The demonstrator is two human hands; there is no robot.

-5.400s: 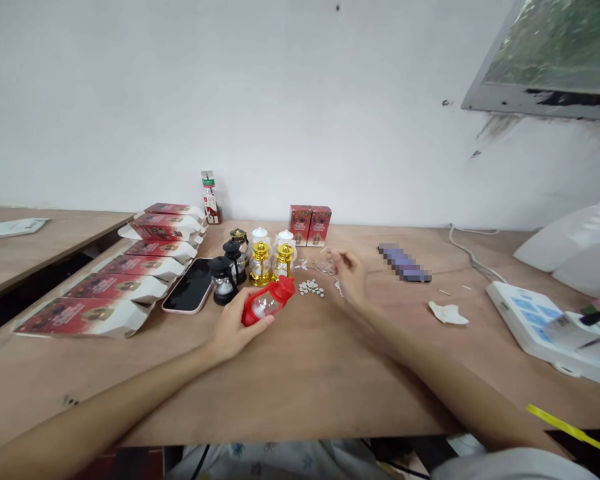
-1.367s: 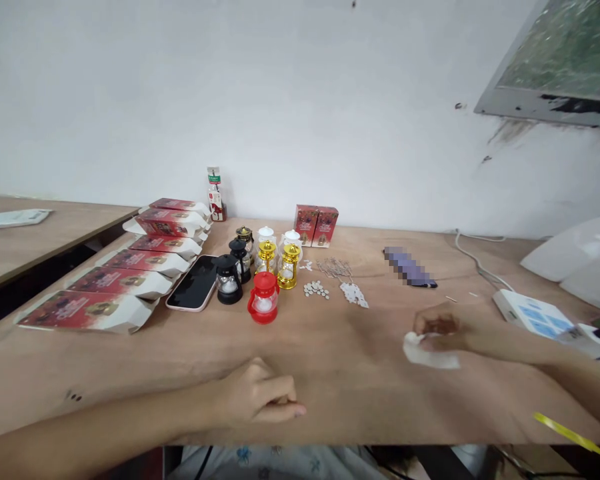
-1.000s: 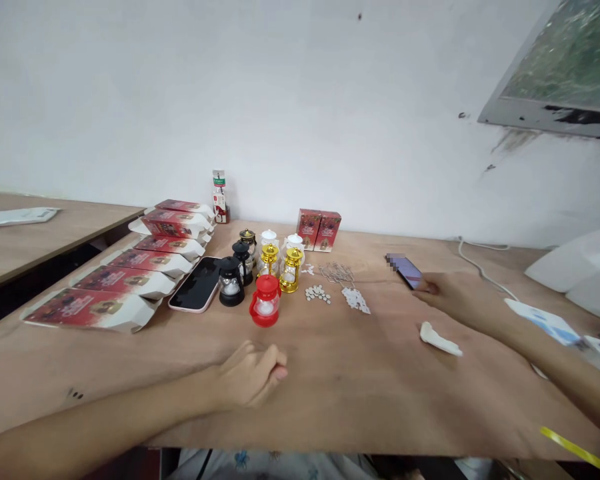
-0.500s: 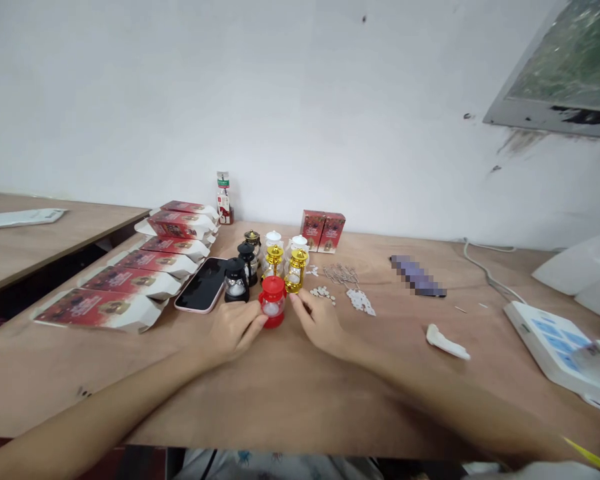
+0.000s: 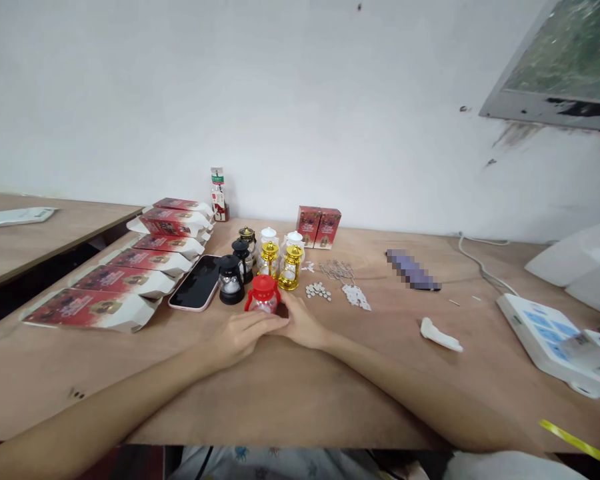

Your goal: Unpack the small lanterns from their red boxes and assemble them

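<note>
A small red lantern (image 5: 263,292) stands upright on the wooden table between my two hands. My left hand (image 5: 240,337) lies across its front, the fingers closed against the base and hiding it. Against the right side of the same lantern, my right hand (image 5: 304,325) is curled, and its fingertips meet those of the left. Just behind stand two gold lanterns (image 5: 291,268), two black lanterns (image 5: 231,280), two white lanterns (image 5: 295,239) and a dark lantern with a gold-coloured top (image 5: 247,235).
Open red boxes (image 5: 115,307) lie in a row at left beside a phone (image 5: 196,283). Two closed red boxes (image 5: 319,227) stand behind. Small white discs (image 5: 319,291), white tabs (image 5: 355,297) and metal pieces (image 5: 337,270) lie right of the lanterns. Farther right is a white device (image 5: 540,333).
My right hand has moved from beside the gold lantern to the red one. My left hand has slid right across the red lantern's front. The view has shifted slightly.
</note>
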